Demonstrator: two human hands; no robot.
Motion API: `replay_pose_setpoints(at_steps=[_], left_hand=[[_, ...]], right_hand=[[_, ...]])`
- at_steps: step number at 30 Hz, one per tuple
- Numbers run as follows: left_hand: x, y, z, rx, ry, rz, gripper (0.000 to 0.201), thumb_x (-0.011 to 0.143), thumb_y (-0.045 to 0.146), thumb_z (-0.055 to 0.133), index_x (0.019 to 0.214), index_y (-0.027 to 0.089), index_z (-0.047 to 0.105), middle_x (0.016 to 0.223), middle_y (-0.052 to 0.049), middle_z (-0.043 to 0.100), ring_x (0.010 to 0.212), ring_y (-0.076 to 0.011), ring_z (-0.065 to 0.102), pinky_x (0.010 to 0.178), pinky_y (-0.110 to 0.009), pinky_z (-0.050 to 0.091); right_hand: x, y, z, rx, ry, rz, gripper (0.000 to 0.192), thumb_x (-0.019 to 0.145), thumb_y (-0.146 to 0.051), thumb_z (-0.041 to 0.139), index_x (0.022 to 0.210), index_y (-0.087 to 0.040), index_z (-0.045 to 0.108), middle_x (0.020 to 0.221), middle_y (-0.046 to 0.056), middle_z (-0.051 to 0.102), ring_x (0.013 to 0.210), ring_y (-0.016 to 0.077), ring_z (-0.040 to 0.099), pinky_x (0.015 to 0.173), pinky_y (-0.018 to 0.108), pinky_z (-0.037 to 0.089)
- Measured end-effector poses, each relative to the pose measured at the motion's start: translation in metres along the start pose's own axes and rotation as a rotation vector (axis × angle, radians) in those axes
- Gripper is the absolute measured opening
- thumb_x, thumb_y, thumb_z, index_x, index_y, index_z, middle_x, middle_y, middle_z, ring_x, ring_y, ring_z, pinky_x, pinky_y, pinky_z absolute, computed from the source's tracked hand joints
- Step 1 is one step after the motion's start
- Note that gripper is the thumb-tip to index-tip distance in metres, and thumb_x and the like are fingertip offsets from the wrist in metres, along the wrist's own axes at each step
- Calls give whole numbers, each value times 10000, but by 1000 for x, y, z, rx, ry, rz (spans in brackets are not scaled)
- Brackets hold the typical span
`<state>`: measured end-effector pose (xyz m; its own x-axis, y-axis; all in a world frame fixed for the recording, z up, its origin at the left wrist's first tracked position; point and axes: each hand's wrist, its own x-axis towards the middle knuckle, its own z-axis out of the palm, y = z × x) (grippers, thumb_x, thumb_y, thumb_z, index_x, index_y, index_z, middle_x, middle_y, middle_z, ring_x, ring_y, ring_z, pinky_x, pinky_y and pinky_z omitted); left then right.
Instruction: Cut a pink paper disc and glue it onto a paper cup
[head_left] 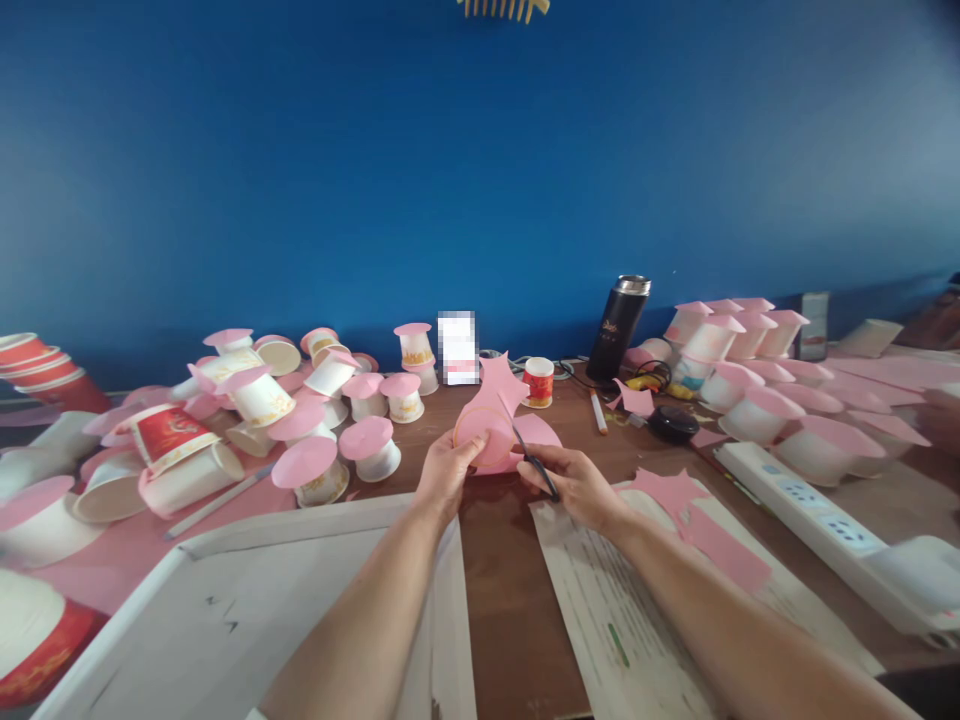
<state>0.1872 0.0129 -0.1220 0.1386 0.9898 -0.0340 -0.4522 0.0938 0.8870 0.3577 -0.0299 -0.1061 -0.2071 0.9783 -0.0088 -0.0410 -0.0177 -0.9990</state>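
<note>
In the middle of the view my left hand point(452, 468) pinches a pink paper piece point(496, 385) with a jagged, star-like upper end. A round outline shows on the paper under my thumb. My right hand point(576, 482) grips a pair of scissors point(541, 470) with dark handles, its blades lying against the paper's right edge. Behind and below the held piece is another rounded pink paper point(538, 432). A small red and white paper cup point(538, 382) stands just beyond my hands.
Paper cups with pink paper tops point(259, 395) crowd the left, more point(757, 340) stand at right. A black thermos point(619, 325), a power strip point(825, 510), pink scraps point(712, 530) on printed paper point(622, 600), and a white box lid point(285, 610) surround my arms. A blue wall point(480, 180) rises behind.
</note>
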Motion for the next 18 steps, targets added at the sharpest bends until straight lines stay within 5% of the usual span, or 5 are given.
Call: replay_pose_setpoints(at_steps=[18], left_hand=[[-2,7,2,9,9,-11,402,610,381,821,900,128,705,773,-70,728,610,-158,644,577,-251,458]], right_hand=[[-2,-9,1,-98,62,16,651,619,-581,760,1069,-112,726,611,-7,488,555,94,395,515,261,348]])
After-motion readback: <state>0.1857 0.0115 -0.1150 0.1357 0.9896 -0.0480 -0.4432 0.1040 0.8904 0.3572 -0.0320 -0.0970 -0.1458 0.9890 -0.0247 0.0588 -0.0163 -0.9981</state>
